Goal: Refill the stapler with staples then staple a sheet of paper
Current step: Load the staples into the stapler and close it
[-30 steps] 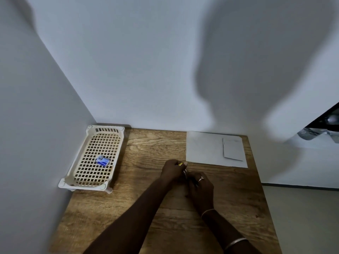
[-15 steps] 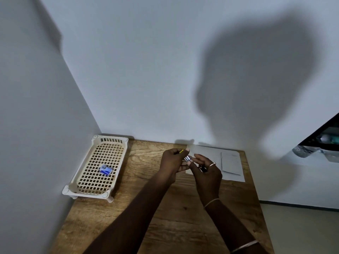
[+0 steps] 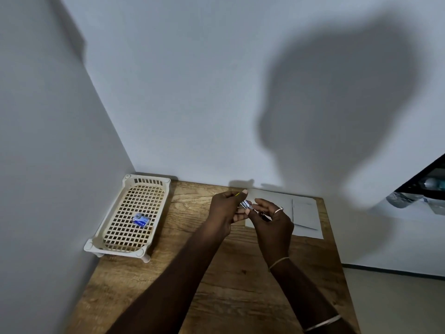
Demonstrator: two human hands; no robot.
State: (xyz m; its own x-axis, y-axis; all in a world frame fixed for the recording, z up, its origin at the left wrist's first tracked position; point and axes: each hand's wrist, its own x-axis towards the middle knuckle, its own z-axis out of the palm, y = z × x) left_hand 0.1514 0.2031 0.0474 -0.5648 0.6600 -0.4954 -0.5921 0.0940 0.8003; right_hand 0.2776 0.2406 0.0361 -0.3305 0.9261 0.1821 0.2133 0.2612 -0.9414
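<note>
Metal stapler (image 3: 246, 204) pinched between left hand (image 3: 225, 210) and right hand (image 3: 273, 220) above the paper (image 3: 304, 213); staples may slip loose.

Both hands, left hand (image 3: 225, 208) and right hand (image 3: 273, 222), hold a small stapler (image 3: 246, 204) above the wooden table (image 3: 228, 297).

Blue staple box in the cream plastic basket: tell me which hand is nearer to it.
Left. The left hand is raised over the wooden table, just right of the basket holding the blue staple box; the right hand sits farther right, over the white paper sheet.
</note>
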